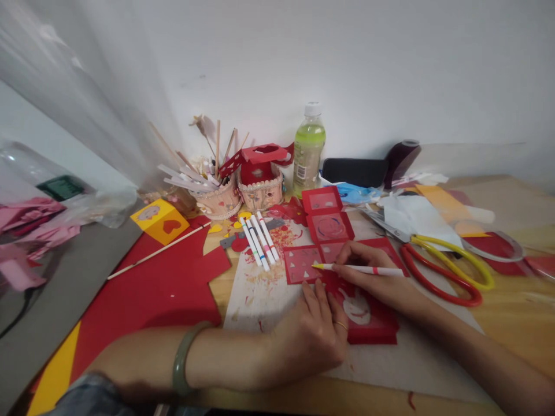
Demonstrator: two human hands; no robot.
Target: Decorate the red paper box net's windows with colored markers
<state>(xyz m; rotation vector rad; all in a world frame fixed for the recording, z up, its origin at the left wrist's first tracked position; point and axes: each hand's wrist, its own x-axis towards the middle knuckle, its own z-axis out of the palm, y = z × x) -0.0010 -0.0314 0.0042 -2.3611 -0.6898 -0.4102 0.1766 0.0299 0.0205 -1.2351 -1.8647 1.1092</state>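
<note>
My right hand (pixel 368 268) grips a white felt-tip pen (pixel 390 271) with a yellow tip and a red band. The tip is at a red paper panel (pixel 295 271) marked with small white shapes, mostly triangles. That panel is part of an unfolded red paper box (pixel 332 226), with a pale smiling-face cutout (pixel 356 309) on its near part. My left hand (pixel 310 329), with a ring and a green bangle, has its fingers bent and pressed on the near edge of the panel. Several white felt-tip pens (pixel 260 240) lie left of the box.
Scissors (pixel 442 266) with red and yellow handles lie at right. A green drink bottle (pixel 309 151) stands by the wall, next to decorated pots (pixel 221 199) of sticks. A yellow paper cube (pixel 159 222) and large red paper (pixel 156 289) are at left. A dark phone (pixel 354 172) leans behind.
</note>
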